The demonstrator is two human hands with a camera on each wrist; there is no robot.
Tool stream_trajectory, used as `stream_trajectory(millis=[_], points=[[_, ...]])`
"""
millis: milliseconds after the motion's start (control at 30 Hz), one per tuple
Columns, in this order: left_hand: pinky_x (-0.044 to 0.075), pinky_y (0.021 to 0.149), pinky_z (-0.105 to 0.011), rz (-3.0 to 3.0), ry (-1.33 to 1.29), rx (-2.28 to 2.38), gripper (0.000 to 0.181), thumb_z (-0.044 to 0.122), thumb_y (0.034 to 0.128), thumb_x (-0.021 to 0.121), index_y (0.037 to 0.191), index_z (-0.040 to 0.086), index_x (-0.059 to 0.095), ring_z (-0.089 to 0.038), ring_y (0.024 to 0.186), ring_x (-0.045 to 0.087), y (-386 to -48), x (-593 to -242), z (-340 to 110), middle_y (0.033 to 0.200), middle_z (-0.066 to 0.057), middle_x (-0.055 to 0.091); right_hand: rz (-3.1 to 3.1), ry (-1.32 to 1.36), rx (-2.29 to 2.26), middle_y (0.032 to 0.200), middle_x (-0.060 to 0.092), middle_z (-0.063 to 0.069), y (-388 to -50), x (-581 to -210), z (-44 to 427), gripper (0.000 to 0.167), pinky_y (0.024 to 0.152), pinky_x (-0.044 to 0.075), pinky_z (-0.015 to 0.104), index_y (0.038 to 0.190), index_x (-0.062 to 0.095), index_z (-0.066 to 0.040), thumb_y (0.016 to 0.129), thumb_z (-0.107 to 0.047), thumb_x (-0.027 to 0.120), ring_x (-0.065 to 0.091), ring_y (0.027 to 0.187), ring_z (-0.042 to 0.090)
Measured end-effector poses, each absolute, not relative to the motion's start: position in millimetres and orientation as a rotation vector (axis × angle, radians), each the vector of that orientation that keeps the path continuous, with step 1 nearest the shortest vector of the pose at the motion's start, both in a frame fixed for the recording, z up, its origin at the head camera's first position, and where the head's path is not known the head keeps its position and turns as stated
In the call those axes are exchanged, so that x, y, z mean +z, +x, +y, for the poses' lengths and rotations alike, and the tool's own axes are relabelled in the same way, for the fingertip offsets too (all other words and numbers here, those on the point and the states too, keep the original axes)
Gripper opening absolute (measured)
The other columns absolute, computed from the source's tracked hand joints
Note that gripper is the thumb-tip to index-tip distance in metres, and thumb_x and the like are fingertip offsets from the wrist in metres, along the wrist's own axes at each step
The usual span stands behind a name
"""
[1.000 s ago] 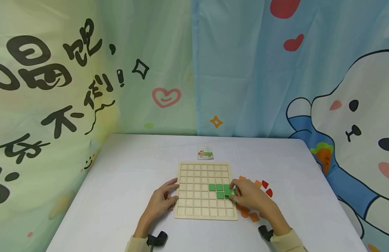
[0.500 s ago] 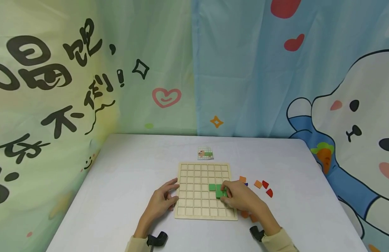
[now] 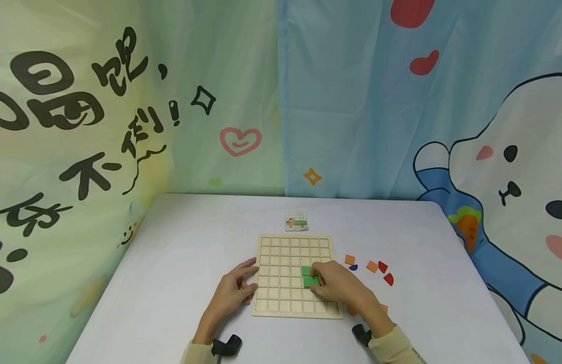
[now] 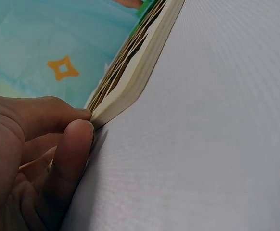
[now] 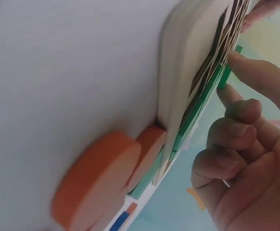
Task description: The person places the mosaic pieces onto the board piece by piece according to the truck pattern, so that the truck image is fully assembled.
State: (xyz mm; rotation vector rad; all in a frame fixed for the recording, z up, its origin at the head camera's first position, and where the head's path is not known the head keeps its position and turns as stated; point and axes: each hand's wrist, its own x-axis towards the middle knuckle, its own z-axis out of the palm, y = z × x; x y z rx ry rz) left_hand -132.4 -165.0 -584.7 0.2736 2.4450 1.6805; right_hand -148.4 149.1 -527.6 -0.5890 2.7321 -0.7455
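A wooden grid board lies flat on the white table, with green square tiles in its middle right part. My right hand is above that area and pinches a green tile between thumb and index finger, its other fingers curled in the right wrist view. Another green tile lies in the grid just behind. At the board's left edge, my left hand rests its relaxed fingertips against the rim; the left wrist view shows thumb and finger touching the wooden edge. My right hand hides some tiles.
A small picture card lies behind the board. Right of it are scattered orange tiles, red pieces and a blue piece. Close to the board's right edge lie orange pieces. Printed curtains hang behind the table.
My right hand has moved left across the board, carrying the green tile from the right edge toward the middle. The left hand stays at the board's left edge.
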Motion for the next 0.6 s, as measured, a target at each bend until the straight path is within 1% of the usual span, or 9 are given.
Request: stream_trajectory(millis=[100,267,600], points=[[0.050,0.051,-0.020,2.444,0.283,1.684,0.049,0.000,0.0935,0.073,0.141,-0.002,0.064,-0.008,0.055,0.062,-132.3,-584.4,-164.9,0.165,-0.013,0.049,2.740,-0.584,-0.718,0.065,0.050,-0.007,-148.4,-529.1,147.2,0.016,0.054,0.035,0.020,0.102,0.072,-0.013,0.092,-0.020,0.082,0.042,0.058,0.004],[0.049,0.051,-0.019,2.430,0.262,1.681,0.049,0.000,0.0938,0.073,0.142,-0.001,0.064,-0.009,0.055,0.061,-131.9,-583.7,-165.2,0.166,-0.012,0.048,2.731,-0.571,-0.726,0.064,0.050,-0.007,-148.3,-530.1,145.7,0.018,0.053,0.034,0.020,0.104,0.073,-0.013,0.091,-0.021,0.083,0.043,0.058,0.004],[0.049,0.051,-0.019,2.437,0.272,1.681,0.048,0.000,0.0935,0.074,0.141,-0.002,0.065,-0.010,0.055,0.061,-132.1,-582.8,-165.2,0.166,-0.014,0.048,2.738,-0.594,-0.718,0.063,0.050,-0.008,-150.1,-534.4,146.5,0.019,0.053,0.034,0.020,0.105,0.074,-0.014,0.092,-0.023,0.083,0.042,0.056,0.003]])
